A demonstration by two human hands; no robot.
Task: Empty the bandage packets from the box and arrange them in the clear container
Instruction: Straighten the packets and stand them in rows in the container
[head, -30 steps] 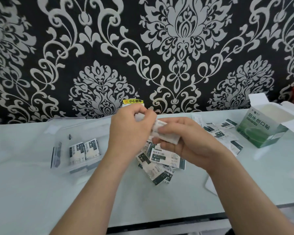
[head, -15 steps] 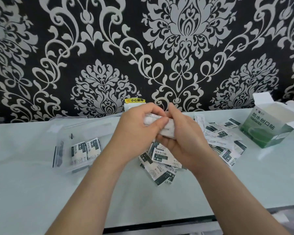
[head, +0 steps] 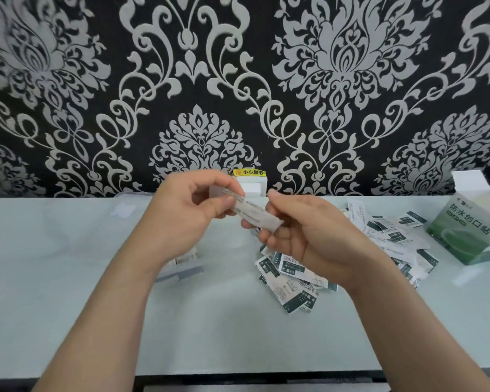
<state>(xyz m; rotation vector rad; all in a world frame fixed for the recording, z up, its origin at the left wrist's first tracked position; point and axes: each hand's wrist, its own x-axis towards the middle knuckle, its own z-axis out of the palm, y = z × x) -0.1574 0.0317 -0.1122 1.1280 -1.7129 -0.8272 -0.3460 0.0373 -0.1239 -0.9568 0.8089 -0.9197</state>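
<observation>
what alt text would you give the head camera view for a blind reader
A left hand and a right hand hold one white bandage packet between them above a pale table. More packets lie scattered under and right of the right hand, near an open green box at the far right.

A home-like room: black-and-silver damask wallpaper (head: 198, 80), glossy pale table (head: 54, 278), stickered wall socket (head: 252, 185).

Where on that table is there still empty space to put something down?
The table is bare left of the left hand and along its near edge. It is crowded on the right: loose packets spread from under the right hand to the green box.
</observation>
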